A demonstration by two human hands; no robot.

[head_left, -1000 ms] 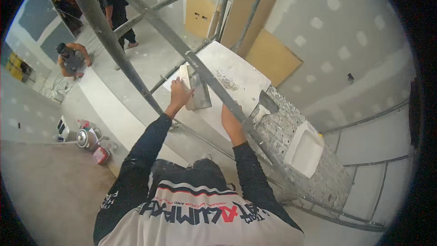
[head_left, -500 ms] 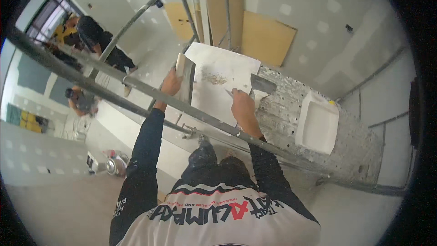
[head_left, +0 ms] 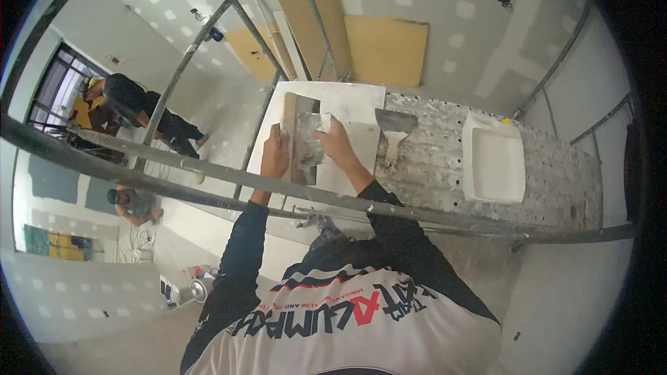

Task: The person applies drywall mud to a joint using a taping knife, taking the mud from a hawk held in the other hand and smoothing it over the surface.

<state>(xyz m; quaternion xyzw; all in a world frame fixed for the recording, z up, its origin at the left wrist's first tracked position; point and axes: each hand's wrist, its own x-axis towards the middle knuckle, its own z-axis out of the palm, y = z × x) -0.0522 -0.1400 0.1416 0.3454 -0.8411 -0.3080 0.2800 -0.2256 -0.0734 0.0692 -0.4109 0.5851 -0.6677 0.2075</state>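
My left hand (head_left: 276,153) is closed around the pale handle of a wide, flat trowel (head_left: 306,105), holding it upright over a white board (head_left: 361,92). My right hand (head_left: 337,144) grips a putty knife (head_left: 310,140) whose plaster-smeared blade lies over the face of the trowel; its handle is mostly hidden by my fingers. To the right of that hand, a broad scraper (head_left: 396,122) with a whitish handle rests on the perforated metal platform (head_left: 431,146). Further right sits a white rectangular tray (head_left: 495,163).
Scaffold rails (head_left: 292,187) cross beneath my forearms. More tubes rise at the far left and right. Brown panels (head_left: 386,48) lean on the far wall. Two people (head_left: 128,101) work below at the left. A round metal lamp-like object (head_left: 200,289) is on the floor.
My right hand has moved left, bringing the putty knife onto the trowel. My left hand has shifted slightly right and nearer. The view has turned, so the surroundings have shifted.
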